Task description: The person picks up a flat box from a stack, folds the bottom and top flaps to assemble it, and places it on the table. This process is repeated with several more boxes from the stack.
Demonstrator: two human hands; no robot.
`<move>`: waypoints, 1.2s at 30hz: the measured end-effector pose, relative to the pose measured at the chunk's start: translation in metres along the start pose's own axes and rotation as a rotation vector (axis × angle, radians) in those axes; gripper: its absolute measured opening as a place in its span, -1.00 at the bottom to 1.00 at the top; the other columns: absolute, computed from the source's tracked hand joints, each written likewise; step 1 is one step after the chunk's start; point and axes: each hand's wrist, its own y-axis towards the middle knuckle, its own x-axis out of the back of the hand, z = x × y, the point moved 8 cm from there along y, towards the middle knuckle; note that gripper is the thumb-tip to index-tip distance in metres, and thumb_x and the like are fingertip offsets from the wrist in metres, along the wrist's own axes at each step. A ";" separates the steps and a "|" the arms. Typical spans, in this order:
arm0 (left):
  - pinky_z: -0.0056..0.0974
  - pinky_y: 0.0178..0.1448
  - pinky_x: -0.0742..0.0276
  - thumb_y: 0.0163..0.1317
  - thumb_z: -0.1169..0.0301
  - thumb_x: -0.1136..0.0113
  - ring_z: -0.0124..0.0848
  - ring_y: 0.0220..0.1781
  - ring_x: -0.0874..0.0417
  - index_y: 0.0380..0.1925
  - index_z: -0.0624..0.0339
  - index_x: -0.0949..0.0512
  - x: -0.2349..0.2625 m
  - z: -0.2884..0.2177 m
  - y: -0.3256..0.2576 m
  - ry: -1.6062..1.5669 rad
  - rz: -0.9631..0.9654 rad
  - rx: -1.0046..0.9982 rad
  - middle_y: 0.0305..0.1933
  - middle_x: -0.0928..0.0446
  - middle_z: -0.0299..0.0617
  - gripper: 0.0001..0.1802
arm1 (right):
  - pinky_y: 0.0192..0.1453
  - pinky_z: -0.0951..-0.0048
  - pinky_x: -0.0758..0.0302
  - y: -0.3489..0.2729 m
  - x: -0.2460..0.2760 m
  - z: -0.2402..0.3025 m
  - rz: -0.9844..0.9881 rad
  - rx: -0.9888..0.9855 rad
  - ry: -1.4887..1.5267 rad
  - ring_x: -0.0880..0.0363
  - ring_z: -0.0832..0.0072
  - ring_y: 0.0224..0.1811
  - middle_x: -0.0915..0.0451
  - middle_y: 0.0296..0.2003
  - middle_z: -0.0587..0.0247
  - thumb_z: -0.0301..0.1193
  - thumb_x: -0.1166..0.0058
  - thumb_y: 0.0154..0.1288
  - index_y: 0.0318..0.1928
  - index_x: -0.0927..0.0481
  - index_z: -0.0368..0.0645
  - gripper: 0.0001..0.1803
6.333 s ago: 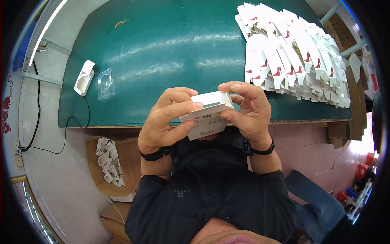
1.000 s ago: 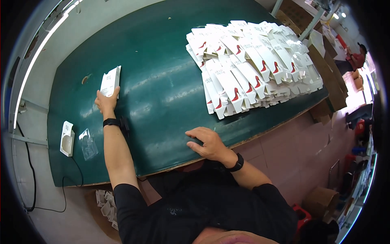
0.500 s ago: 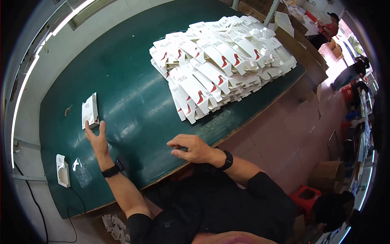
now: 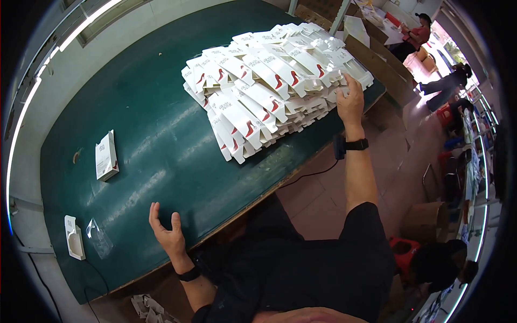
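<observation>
left hand (image 4: 169,232): spread, empty | right hand (image 4: 351,103): at piled white, red-printed cardboard cartons (image 4: 269,89), grip unclear | white rectangular cardboard box (image 4: 106,156): beyond left hand

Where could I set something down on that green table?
The widest bare patch of tabletop lies between the lone white box and the carton pile; another, between pile and left hand. Crowded: the pile, with the right hand at its right end, and the near left corner, where a white tray and clear plastic lie.
</observation>
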 end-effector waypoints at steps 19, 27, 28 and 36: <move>-0.05 0.58 -0.24 0.34 0.35 -0.37 -0.06 0.53 -0.38 0.25 0.25 -0.54 -0.007 -0.011 -0.005 0.129 -0.040 -0.030 0.41 -0.48 0.00 -0.49 | 0.37 0.17 -0.48 0.024 -0.046 -0.001 0.115 0.152 -0.139 -0.56 0.10 0.24 -0.64 0.17 0.12 -0.59 -0.07 0.21 0.22 -0.62 -0.09 -0.48; -0.06 0.58 -0.24 0.34 0.35 -0.38 -0.07 0.53 -0.39 0.25 0.24 -0.54 -0.006 -0.011 -0.006 0.136 -0.042 -0.025 0.40 -0.49 -0.01 -0.50 | 0.30 0.17 -0.53 0.024 -0.039 -0.002 0.062 0.149 -0.095 -0.61 0.09 0.17 -0.68 0.08 0.10 -0.53 -0.12 0.28 0.16 -0.67 -0.10 -0.58; -0.06 0.58 -0.24 0.34 0.35 -0.38 -0.07 0.53 -0.39 0.25 0.24 -0.54 -0.006 -0.011 -0.007 0.136 -0.044 -0.023 0.40 -0.49 -0.01 -0.50 | 0.28 0.18 -0.54 0.024 -0.037 -0.004 0.048 0.147 -0.082 -0.62 0.09 0.16 -0.69 0.07 0.09 -0.52 -0.13 0.30 0.15 -0.68 -0.11 -0.61; -0.10 0.56 -0.25 0.36 0.38 -0.36 -0.12 0.48 -0.44 0.26 0.26 -0.55 -0.007 -0.016 -0.005 0.124 -0.055 -0.042 0.37 -0.52 -0.04 -0.51 | 0.02 0.29 -0.64 0.031 0.013 0.002 -0.151 -0.018 0.129 -0.74 0.21 -0.14 -0.75 -0.08 0.06 -0.45 -0.16 0.47 0.07 -0.71 -0.19 -0.76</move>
